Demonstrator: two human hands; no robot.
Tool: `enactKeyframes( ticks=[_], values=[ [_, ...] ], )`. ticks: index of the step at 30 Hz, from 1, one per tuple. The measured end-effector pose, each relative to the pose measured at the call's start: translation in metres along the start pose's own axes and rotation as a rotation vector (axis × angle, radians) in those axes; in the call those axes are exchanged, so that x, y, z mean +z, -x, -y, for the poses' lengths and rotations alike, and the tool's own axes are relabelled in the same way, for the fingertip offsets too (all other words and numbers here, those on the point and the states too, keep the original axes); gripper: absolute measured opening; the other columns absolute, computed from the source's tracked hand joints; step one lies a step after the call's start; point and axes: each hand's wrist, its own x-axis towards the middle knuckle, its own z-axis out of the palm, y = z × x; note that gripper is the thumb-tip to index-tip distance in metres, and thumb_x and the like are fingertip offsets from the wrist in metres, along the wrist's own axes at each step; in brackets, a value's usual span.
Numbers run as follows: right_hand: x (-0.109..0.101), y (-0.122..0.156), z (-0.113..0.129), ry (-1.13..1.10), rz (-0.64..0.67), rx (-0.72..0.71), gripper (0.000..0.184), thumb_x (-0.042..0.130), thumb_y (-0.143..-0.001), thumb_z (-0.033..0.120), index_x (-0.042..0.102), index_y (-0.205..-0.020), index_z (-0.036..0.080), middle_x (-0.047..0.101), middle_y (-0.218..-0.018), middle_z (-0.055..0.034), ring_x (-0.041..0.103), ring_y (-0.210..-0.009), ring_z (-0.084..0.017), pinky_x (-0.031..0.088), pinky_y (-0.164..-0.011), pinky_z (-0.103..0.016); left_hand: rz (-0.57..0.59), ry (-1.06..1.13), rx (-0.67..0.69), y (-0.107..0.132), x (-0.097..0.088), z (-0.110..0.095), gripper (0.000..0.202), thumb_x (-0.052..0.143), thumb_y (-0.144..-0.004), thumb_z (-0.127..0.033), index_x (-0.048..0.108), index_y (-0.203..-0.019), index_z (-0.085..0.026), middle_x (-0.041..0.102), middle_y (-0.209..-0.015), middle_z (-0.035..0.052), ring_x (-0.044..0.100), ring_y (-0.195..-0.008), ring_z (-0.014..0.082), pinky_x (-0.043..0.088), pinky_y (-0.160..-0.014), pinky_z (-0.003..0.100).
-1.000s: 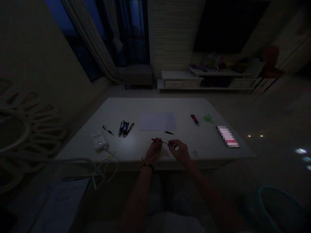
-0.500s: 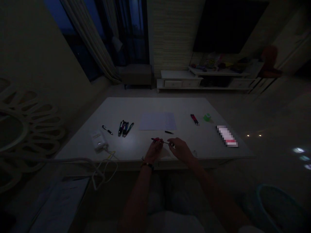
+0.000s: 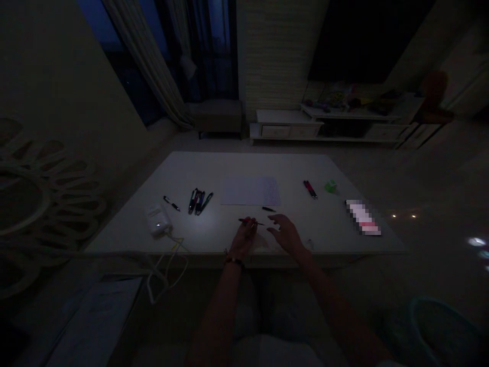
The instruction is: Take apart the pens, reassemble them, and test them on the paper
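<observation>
In the head view, my left hand pinches a red pen just above the front part of the table. A thin dark stem, like a refill, sticks out of the pen's right end. To the right, my right hand has its thumb and fingers apart, with nothing visible between them; a small gap separates it from the stem's tip. A short black pen piece lies just beyond my hands. Behind it is a sheet of paper with marks along its right side. The light is dim and small details are blurred.
Several pens lie bunched on the left, beside a single pen and a white box with cables. Rightward are red-and-black pens, a green object, a phone and a small clear piece.
My right hand has let go of the thin stem and moved slightly right, its fingers opening. My left hand keeps the red pen in place. The view has shifted a little.
</observation>
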Motion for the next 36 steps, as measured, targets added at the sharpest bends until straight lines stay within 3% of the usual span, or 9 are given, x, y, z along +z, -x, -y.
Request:
enactKeyframes(
  ticks=[5, 8, 11, 14, 19, 23, 31, 36],
  values=[
    [0.022, -0.032, -0.053, 0.134, -0.17, 0.159, 0.02, 0.064, -0.075, 0.026, 0.066, -0.092, 0.016, 0.06, -0.091, -0.01, 0.055, -0.088, -0.021, 0.046, -0.079, -0.036, -0.012, 0.03, -0.009, -0.002, -0.002, 0.0, 0.013, 0.058, -0.077, -0.001, 0.061, -0.082, -0.013, 0.067, -0.086, 0.0019, 0.065, -0.083, 0.0085, 0.051, -0.086, 0.02],
    [0.033, -0.051, -0.064, 0.131, -0.183, 0.174, 0.015, 0.064, -0.073, 0.03, 0.066, -0.078, 0.016, 0.061, -0.088, -0.0094, 0.055, -0.085, -0.02, 0.045, -0.076, -0.033, 0.026, 0.019, 0.003, -0.004, -0.004, 0.0, 0.014, 0.056, -0.079, -0.001, 0.061, -0.083, -0.014, 0.067, -0.085, 0.0016, 0.065, -0.082, 0.0084, 0.052, -0.084, 0.019],
    [0.025, -0.046, -0.055, 0.02, -0.14, 0.208, 0.017, 0.059, -0.077, 0.032, 0.064, -0.077, 0.016, 0.063, -0.079, -0.0062, 0.057, -0.075, -0.017, 0.046, -0.069, -0.03, 0.042, 0.017, -0.005, -0.004, -0.005, 0.0, 0.014, 0.056, -0.078, -0.001, 0.06, -0.084, -0.014, 0.067, -0.085, 0.0015, 0.065, -0.082, 0.0083, 0.052, -0.082, 0.018],
    [0.002, -0.017, -0.031, -0.122, -0.087, 0.174, 0.019, 0.055, -0.081, 0.034, 0.063, -0.086, 0.018, 0.066, -0.075, -0.003, 0.058, -0.065, -0.015, 0.045, -0.061, -0.027, 0.012, 0.03, -0.012, -0.004, -0.004, 0.0, 0.014, 0.057, -0.078, -0.001, 0.06, -0.083, -0.014, 0.067, -0.085, 0.002, 0.065, -0.082, 0.0084, 0.052, -0.083, 0.019],
    [-0.024, 0.026, 0.012, -0.155, -0.151, 0.085, 0.017, 0.055, -0.082, 0.032, 0.065, -0.09, 0.02, 0.066, -0.079, -0.0044, 0.057, -0.062, -0.014, 0.047, -0.06, -0.027, -0.026, 0.038, -0.023, -0.002, 0.0, 0.0, 0.015, 0.059, -0.077, -0.001, 0.06, -0.082, -0.014, 0.067, -0.086, 0.0013, 0.065, -0.083, 0.0085, 0.051, -0.086, 0.02],
    [-0.021, 0.024, 0.026, -0.159, -0.156, 0.029, 0.015, 0.054, -0.083, 0.029, 0.064, -0.09, 0.02, 0.065, -0.078, -0.0045, 0.058, -0.063, -0.014, 0.048, -0.06, -0.026, -0.011, 0.021, -0.014, -0.002, 0.0, 0.0, 0.014, 0.058, -0.077, -0.001, 0.06, -0.082, -0.014, 0.067, -0.084, 0.0018, 0.065, -0.083, 0.0087, 0.051, -0.085, 0.02],
    [-0.025, 0.017, 0.034, -0.145, -0.204, 0.027, 0.016, 0.053, -0.083, 0.029, 0.064, -0.09, 0.02, 0.064, -0.077, -0.005, 0.057, -0.062, -0.014, 0.049, -0.06, -0.027, -0.011, 0.037, -0.001, -0.001, 0.0, 0.001, 0.014, 0.057, -0.079, -0.002, 0.059, -0.083, -0.015, 0.067, -0.085, 0.001, 0.065, -0.082, 0.0082, 0.051, -0.086, 0.02],
    [-0.025, 0.018, 0.034, -0.145, -0.18, 0.006, 0.015, 0.054, -0.083, 0.029, 0.064, -0.09, 0.02, 0.065, -0.077, -0.0047, 0.058, -0.062, -0.014, 0.049, -0.059, -0.027, 0.052, 0.023, 0.008, -0.002, -0.001, 0.001, 0.013, 0.057, -0.078, -0.002, 0.06, -0.082, -0.014, 0.067, -0.083, 0.0015, 0.065, -0.082, 0.0078, 0.05, -0.086, 0.019]
  ],
)
